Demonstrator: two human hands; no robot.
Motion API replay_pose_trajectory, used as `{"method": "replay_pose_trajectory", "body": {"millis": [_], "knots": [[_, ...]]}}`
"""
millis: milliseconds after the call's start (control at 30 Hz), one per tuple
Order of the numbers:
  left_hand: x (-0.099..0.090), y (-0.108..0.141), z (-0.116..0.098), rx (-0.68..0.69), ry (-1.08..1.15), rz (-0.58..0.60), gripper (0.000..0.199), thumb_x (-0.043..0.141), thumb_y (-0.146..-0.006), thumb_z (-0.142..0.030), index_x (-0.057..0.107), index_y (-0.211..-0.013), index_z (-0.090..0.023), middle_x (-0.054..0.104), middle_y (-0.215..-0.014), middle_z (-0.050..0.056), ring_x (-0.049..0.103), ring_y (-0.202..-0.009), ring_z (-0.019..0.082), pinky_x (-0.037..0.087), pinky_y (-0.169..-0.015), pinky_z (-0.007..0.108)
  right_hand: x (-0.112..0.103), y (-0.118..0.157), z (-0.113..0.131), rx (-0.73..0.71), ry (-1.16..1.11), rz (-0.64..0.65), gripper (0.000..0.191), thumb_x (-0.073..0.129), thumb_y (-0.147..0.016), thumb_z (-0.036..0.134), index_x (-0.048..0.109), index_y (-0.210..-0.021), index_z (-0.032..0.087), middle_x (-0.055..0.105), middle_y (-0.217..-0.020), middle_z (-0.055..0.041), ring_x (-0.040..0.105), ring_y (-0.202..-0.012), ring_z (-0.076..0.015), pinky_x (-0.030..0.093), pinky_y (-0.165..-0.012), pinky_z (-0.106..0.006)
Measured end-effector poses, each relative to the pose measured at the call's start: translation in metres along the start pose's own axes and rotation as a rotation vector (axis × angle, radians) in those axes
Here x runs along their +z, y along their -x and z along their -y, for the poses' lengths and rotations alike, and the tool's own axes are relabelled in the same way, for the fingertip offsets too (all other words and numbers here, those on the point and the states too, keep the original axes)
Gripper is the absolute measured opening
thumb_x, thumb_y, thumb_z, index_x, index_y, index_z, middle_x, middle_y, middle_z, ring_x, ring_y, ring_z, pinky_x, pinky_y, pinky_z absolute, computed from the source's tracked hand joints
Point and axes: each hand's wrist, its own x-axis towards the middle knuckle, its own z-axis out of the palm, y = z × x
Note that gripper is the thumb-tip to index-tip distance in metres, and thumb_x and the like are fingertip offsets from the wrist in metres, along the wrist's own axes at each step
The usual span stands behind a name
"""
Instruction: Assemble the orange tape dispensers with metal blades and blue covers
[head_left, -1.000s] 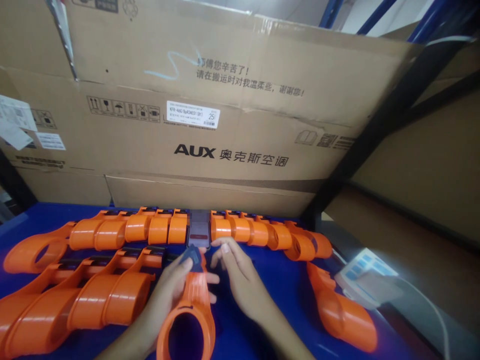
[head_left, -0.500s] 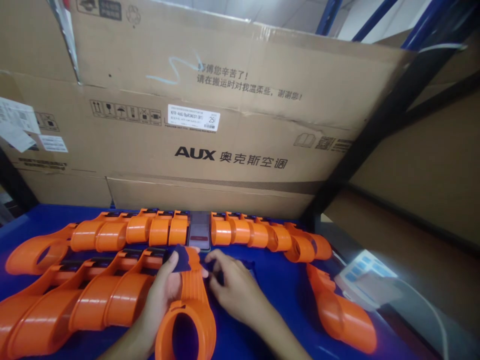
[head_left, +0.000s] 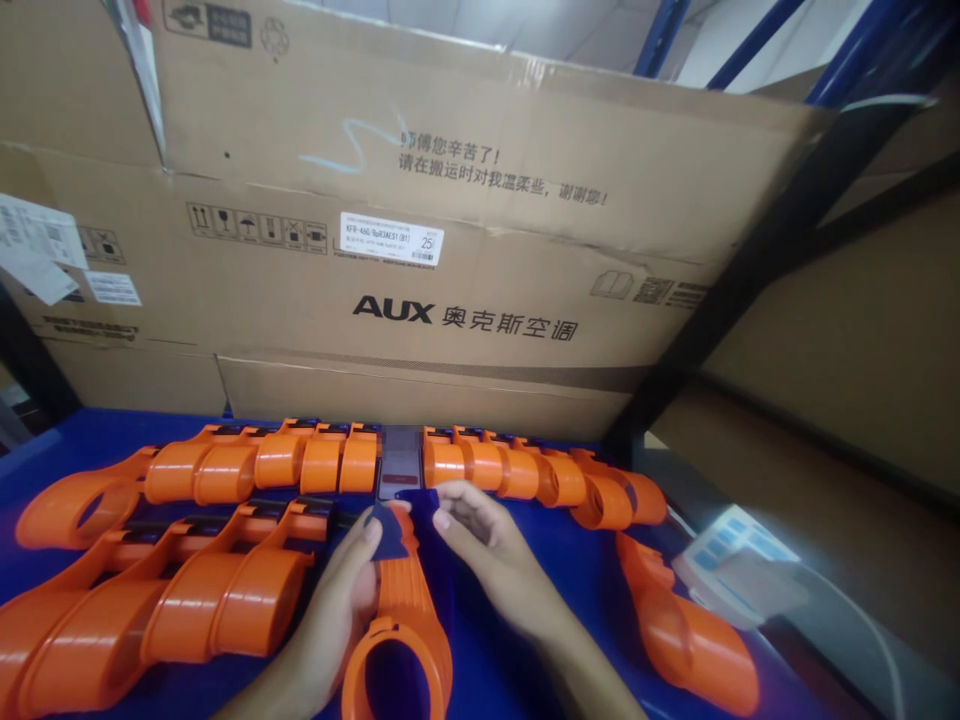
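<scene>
My left hand (head_left: 346,600) is closed around the neck of an orange plastic part with a round ring (head_left: 409,585), its ring end hanging toward me. A dark blue patch (head_left: 390,533) lies over the upper end of this part, under my left thumb. Just to the right, my right hand (head_left: 487,545) pinches a thin dark blue strip (head_left: 424,498) between thumb and fingers, close to the part's top end. Whether the strip joins the blue patch cannot be made out.
Similar orange ringed parts (head_left: 225,472) line the back and left of the blue surface (head_left: 525,640). One more orange part (head_left: 690,630) lies at the right, beside a white device (head_left: 739,565) with a cable. A phone (head_left: 401,460) stands before the large cardboard box (head_left: 465,230).
The orange part and my left hand have shifted slightly right. My right hand has moved up and right, its fingers now pinching the dark blue strip, which shows above the part.
</scene>
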Motion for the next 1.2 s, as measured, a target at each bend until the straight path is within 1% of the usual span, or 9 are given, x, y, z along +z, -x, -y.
{"method": "replay_pose_trajectory", "body": {"millis": [67, 233, 333, 467, 567, 667, 900, 1067, 1200], "knots": [[-0.003, -0.002, 0.002, -0.027, 0.055, 0.020, 0.060, 0.077, -0.083, -0.055, 0.070, -0.130, -0.019, 0.078, -0.122, 0.014, 0.069, -0.120, 0.039, 0.053, -0.103, 0.050, 0.003, 0.001, 0.003, 0.001, 0.001, 0.038, 0.027, 0.067, -0.097, 0.044, 0.063, -0.116, 0.025, 0.067, -0.115, -0.0042, 0.064, -0.111, -0.0222, 0.047, -0.105, -0.037], [-0.012, -0.006, 0.010, -0.003, 0.060, 0.031, 0.054, 0.077, -0.085, -0.049, 0.069, -0.131, -0.021, 0.075, -0.130, 0.013, 0.063, -0.130, 0.040, 0.048, -0.110, 0.053, 0.005, 0.002, 0.002, 0.006, 0.045, 0.057, 0.025, 0.064, -0.099, 0.044, 0.062, -0.117, 0.026, 0.069, -0.111, -0.0031, 0.067, -0.104, -0.0216, 0.053, -0.096, -0.036], [-0.012, -0.008, 0.011, 0.037, 0.002, 0.065, 0.046, 0.076, -0.088, -0.044, 0.068, -0.128, -0.023, 0.073, -0.133, 0.013, 0.063, -0.129, 0.040, 0.052, -0.105, 0.053, 0.001, 0.003, 0.002, -0.065, 0.092, 0.009, 0.026, 0.064, -0.100, 0.041, 0.063, -0.122, 0.026, 0.072, -0.114, -0.0053, 0.069, -0.107, -0.0236, 0.054, -0.098, -0.040], [-0.009, -0.008, 0.006, 0.138, -0.063, 0.064, 0.034, 0.072, -0.092, -0.038, 0.065, -0.124, -0.027, 0.069, -0.138, 0.009, 0.061, -0.130, 0.036, 0.055, -0.097, 0.045, -0.011, 0.007, 0.008, -0.214, 0.221, -0.058, 0.026, 0.069, -0.097, 0.032, 0.069, -0.122, 0.027, 0.074, -0.124, -0.0065, 0.068, -0.118, -0.0268, 0.050, -0.108, -0.045], [-0.008, -0.007, 0.004, 0.158, -0.096, 0.057, 0.036, 0.073, -0.092, -0.038, 0.064, -0.125, -0.029, 0.068, -0.137, 0.008, 0.060, -0.130, 0.035, 0.055, -0.093, 0.041, -0.016, 0.009, 0.013, -0.305, 0.278, -0.040, 0.026, 0.073, -0.093, 0.028, 0.072, -0.119, 0.028, 0.074, -0.126, -0.0058, 0.068, -0.120, -0.0271, 0.049, -0.110, -0.046], [-0.010, -0.006, 0.004, 0.173, -0.115, 0.047, 0.041, 0.076, -0.089, -0.038, 0.064, -0.128, -0.031, 0.065, -0.140, 0.007, 0.059, -0.130, 0.034, 0.056, -0.092, 0.041, -0.017, 0.009, 0.014, -0.345, 0.291, -0.006, 0.023, 0.074, -0.092, 0.025, 0.073, -0.115, 0.028, 0.074, -0.127, -0.0054, 0.069, -0.118, -0.0261, 0.052, -0.108, -0.045], [-0.013, -0.004, 0.004, 0.181, -0.082, 0.057, 0.047, 0.079, -0.087, -0.035, 0.064, -0.132, -0.037, 0.060, -0.149, 0.002, 0.052, -0.137, 0.031, 0.053, -0.100, 0.040, -0.014, 0.007, 0.016, -0.304, 0.326, 0.029, 0.022, 0.072, -0.095, 0.025, 0.072, -0.117, 0.027, 0.074, -0.127, -0.0049, 0.069, -0.119, -0.0248, 0.051, -0.108, -0.043], [-0.011, -0.001, 0.004, 0.224, -0.036, 0.079, 0.043, 0.075, -0.089, -0.032, 0.064, -0.131, -0.035, 0.060, -0.149, 0.003, 0.048, -0.142, 0.032, 0.049, -0.107, 0.042, -0.013, 0.010, 0.017, -0.224, 0.361, 0.064, 0.032, 0.070, -0.096, 0.030, 0.067, -0.127, 0.027, 0.072, -0.132, -0.0055, 0.067, -0.122, -0.0264, 0.053, -0.108, -0.045], [-0.011, 0.001, 0.005, 0.242, 0.001, 0.079, 0.047, 0.075, -0.089, -0.030, 0.064, -0.135, -0.037, 0.062, -0.147, 0.002, 0.048, -0.142, 0.032, 0.044, -0.113, 0.045, -0.011, 0.012, 0.017, -0.221, 0.363, 0.077, 0.041, 0.068, -0.097, 0.034, 0.061, -0.137, 0.028, 0.068, -0.137, -0.0069, 0.065, -0.127, -0.0277, 0.051, -0.111, -0.047]]}}
